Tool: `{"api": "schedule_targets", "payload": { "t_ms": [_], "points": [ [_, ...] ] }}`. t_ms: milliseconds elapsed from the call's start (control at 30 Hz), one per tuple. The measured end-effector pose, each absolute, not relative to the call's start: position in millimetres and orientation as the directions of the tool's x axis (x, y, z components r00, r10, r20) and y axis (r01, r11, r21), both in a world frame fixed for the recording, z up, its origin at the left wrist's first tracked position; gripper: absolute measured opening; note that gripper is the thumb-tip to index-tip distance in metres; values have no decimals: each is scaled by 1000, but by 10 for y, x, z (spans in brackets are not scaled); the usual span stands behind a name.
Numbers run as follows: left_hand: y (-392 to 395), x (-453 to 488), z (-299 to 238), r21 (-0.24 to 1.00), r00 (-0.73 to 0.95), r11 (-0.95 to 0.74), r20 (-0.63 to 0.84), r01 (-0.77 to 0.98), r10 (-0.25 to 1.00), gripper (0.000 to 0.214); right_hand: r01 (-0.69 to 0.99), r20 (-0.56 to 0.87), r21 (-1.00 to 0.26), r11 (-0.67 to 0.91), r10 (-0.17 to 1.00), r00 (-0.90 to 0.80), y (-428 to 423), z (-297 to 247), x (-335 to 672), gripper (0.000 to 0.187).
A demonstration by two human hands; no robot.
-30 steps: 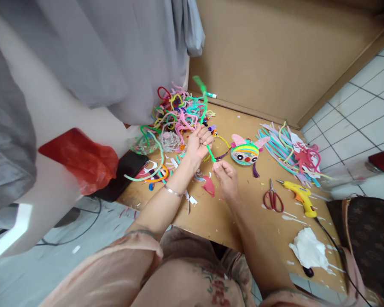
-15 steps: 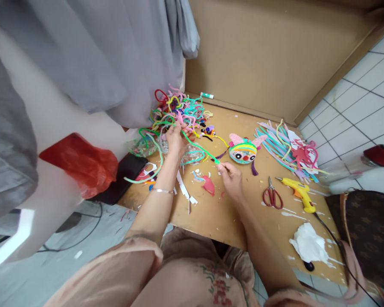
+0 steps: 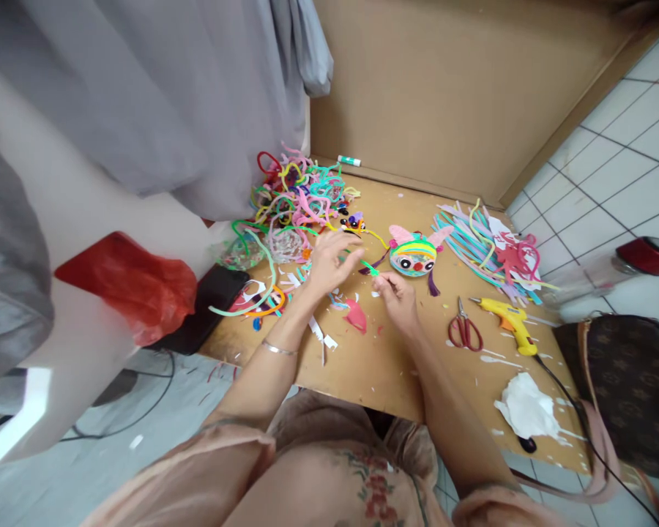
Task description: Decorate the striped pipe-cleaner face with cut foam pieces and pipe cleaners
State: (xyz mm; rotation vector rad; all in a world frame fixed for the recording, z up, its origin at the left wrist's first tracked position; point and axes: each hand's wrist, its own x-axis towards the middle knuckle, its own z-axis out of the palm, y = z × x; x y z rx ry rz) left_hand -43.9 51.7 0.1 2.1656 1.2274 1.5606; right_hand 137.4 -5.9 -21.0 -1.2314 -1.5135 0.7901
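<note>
My right hand [image 3: 397,294] pinches the end of a bright green pipe cleaner [image 3: 369,267] between thumb and fingertips, above the table. My left hand [image 3: 332,262] is just left of it, fingers stretched out and thumb apart. The green stem runs back under the left hand, which hides part of it. Just beyond the right hand lies a round animal face [image 3: 414,256] with pink ears, big black-and-white eyes, a red nose and purple tassels. A tangled heap of coloured pipe cleaners [image 3: 302,192] lies past my left hand.
Red-handled scissors [image 3: 465,333] and a yellow glue gun [image 3: 509,322] lie to the right, near crumpled white tissue [image 3: 526,406]. Straight pastel pipe cleaners [image 3: 466,245] lie at the back right. A glue stick [image 3: 349,160] lies by the back board; a brown bag [image 3: 620,388] is far right.
My left hand has moved right along the green pipe cleaner, from the heap toward my right hand, and its fingers have spread. My right hand keeps its pinch in nearly the same place.
</note>
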Motion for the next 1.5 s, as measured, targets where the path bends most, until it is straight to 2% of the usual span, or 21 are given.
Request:
{"api": "schedule_targets", "payload": {
  "t_ms": [67, 167, 367, 500, 633, 800, 933, 1067, 1133, 1200, 1267, 1333, 1367, 1433, 1500],
  "points": [
    [481, -372, -10, 547, 305, -699, 642, 461, 704, 30, 301, 287, -915, 271, 958, 11, -46, -197, 1396, 30],
    [470, -332, -52, 575, 421, -696, 554, 429, 718, 29, 238, 236, -947, 217, 970, 53, -20, -181, 1414, 32],
    [407, -227, -152, 630, 350, -703, 610, 330, 711, 29, -70, 18, -997, 27, 992, 126, -40, -145, 1331, 42],
    [342, -167, -146, 659, 328, -688, 605, 306, 726, 29, -145, -18, -989, 10, 981, 191, -74, -116, 1283, 39],
    [360, -201, -121, 696, 362, -665, 567, 270, 740, 24, -73, 42, -996, 58, 977, 208, -57, -78, 1311, 31],
    [358, -207, -113, 725, 448, -621, 468, 299, 762, 27, 248, 186, -963, 108, 929, 320, -92, -87, 1353, 15],
    [283, -155, -103, 756, 500, -572, 379, 317, 779, 29, 497, 341, -858, 130, 867, 362, -237, -174, 1366, 10],
    [227, -114, -110, 762, 572, -550, 295, 344, 766, 28, 621, 375, -772, 137, 887, 271, -441, -272, 1485, 13],
    [218, -105, -110, 758, 581, -539, 266, 367, 769, 28, 728, 410, -669, 147, 891, 197, -576, -292, 1637, 16],
    [215, -99, -104, 767, 551, -511, 252, 387, 796, 30, 869, 431, -491, 65, 885, 177, -716, -285, 1846, 22],
    [210, -89, -97, 788, 520, -481, 245, 385, 818, 31, 941, 386, -299, -156, 882, 269, -825, -256, 2075, 25],
    [198, -71, -96, 811, 521, -465, 241, 356, 819, 31, 921, 272, -154, -357, 881, 387, -872, -211, 2275, 29],
    [189, -59, -100, 820, 530, -463, 243, 335, 812, 30, 908, 210, -99, -407, 883, 419, -873, -184, 2352, 30],
    [171, -34, -115, 835, 544, -468, 259, 289, 798, 29, 900, 115, -40, -435, 892, 436, -846, -127, 2457, 29],
    [156, -14, -134, 845, 546, -474, 281, 249, 789, 27, 897, 83, -75, -436, 894, 441, -820, -64, 2505, 26]
  ]
}}
